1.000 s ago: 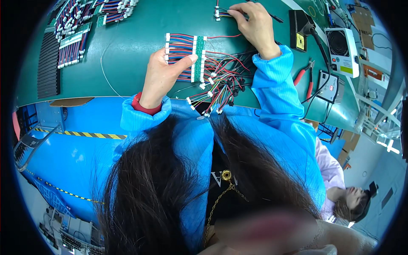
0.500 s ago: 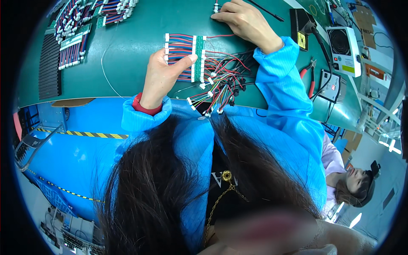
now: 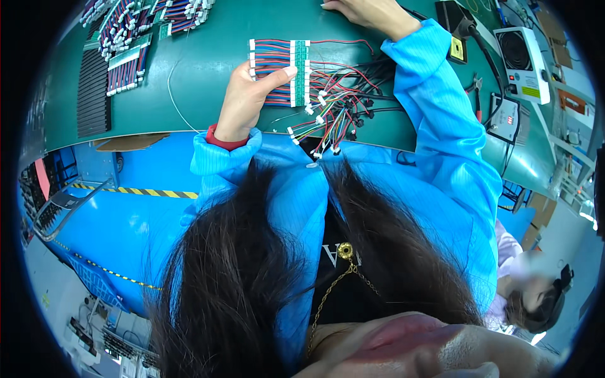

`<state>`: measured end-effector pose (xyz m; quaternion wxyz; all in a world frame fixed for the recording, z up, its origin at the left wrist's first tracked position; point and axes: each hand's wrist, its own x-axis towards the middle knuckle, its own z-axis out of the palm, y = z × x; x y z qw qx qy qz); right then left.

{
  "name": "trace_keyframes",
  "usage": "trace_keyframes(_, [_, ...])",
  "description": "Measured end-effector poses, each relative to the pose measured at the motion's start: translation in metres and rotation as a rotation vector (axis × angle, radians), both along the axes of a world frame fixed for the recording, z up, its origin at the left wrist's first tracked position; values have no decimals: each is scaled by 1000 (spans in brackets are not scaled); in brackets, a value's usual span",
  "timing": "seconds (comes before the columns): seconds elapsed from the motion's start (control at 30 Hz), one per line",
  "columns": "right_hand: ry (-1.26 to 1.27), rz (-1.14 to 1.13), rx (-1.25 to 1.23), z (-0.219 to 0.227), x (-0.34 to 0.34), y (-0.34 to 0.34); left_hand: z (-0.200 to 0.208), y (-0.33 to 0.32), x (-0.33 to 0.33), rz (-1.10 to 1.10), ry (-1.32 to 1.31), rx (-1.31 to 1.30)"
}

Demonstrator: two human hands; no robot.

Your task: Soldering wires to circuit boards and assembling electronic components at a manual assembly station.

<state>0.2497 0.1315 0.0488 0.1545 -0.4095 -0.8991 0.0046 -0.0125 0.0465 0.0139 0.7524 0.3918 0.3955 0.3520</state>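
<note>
My left hand [image 3: 246, 97] is closed on a green circuit board [image 3: 300, 79] with white connectors along both sides, the thumb pressed on its left connector row. Red, blue and black wires [image 3: 271, 55] run from the board to small white plugs on the left. From its right side, thin red and black leads spread into a loose bundle of cables [image 3: 343, 104] with white and black plugs, lying toward the bench edge. My right hand [image 3: 375, 14] is at the top edge, partly cut off. Its fingers are curled together, and what they hold is out of sight.
Wired boards [image 3: 129, 66] are heaped at the far left of the green bench [image 3: 208, 28], beside a ribbed black strip [image 3: 93, 94]. At right are a soldering stand [image 3: 458, 50], pliers [image 3: 477, 94], a control box [image 3: 506, 116] and a fan unit [image 3: 520, 60]. A person [image 3: 523, 290] is at lower right.
The view has shifted, so the bench sits higher and my right hand's fingers are now mostly cut off. A small connector by that hand has left view. My left hand keeps hold of the board.
</note>
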Motion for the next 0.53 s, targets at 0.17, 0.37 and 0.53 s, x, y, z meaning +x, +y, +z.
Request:
trace_keyframes(0.17, [477, -431, -368, 22, 14, -19, 5, -2, 0, -18, -40, 25])
trace_keyframes(0.37, [1770, 72, -265, 54, 81, -66, 23, 3, 8, -64, 11, 62])
trace_keyframes(0.53, [1753, 336, -241, 70, 107, -122, 36, -1, 14, -100, 1, 126])
